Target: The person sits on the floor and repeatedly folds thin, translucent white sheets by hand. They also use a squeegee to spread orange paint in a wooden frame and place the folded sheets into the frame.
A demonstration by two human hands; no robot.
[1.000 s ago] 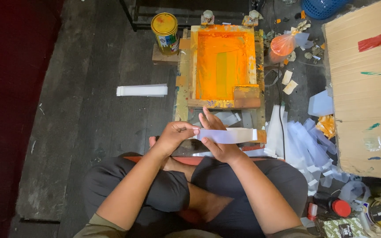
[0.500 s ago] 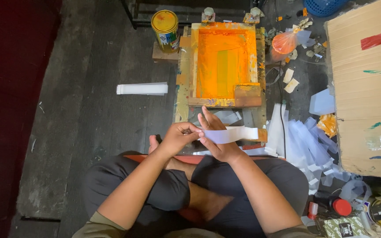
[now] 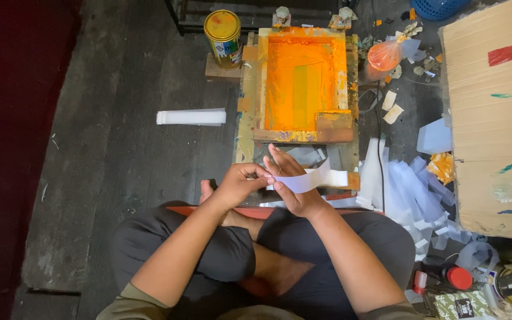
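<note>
Head view: both hands meet over the lap, left hand point(image 3: 239, 184) pinching one end of a white strip point(image 3: 310, 178), right hand point(image 3: 290, 185) gripping it, seemingly smoothing; next, careful placing under the orange-inked screen frame point(image 3: 301, 83).

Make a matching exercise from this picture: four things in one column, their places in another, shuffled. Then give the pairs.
Things:
1. white strip
2. paint can
3. cardboard sheet
4. orange printing frame

Places:
A. far right of the picture
B. held between the left hand and right hand
C. on the floor straight ahead of the person
D. just left of the frame's top corner

Pairs: 1-B, 2-D, 3-A, 4-C
</note>
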